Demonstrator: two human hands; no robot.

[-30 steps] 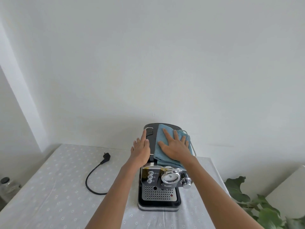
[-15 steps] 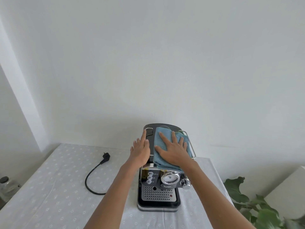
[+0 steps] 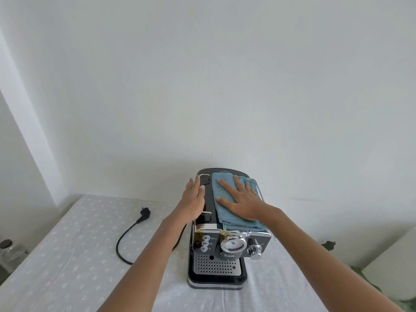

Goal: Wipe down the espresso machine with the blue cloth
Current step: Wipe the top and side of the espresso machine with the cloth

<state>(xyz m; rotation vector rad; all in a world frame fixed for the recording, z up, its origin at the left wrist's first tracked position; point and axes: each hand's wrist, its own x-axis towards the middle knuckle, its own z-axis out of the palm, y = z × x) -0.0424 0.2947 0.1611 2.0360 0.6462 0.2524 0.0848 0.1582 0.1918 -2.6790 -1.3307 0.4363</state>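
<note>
A black and chrome espresso machine point(image 3: 225, 251) stands on the table, its gauge and knob facing me. The folded blue cloth point(image 3: 227, 199) lies flat on the machine's top. My right hand point(image 3: 242, 200) presses down on the cloth with fingers spread. My left hand point(image 3: 193, 199) rests flat against the top left edge of the machine, fingers together, holding nothing.
A white dotted tablecloth point(image 3: 67, 255) covers the table. The machine's black power cord and plug point(image 3: 135, 228) lie unplugged to the left. A glass jar point(image 3: 11, 253) stands at the far left edge. Green plant leaves point(image 3: 337, 251) show at the right, with a white wall behind.
My right hand has slid the cloth a little toward the left and back across the machine's top. My left hand has stayed in place.
</note>
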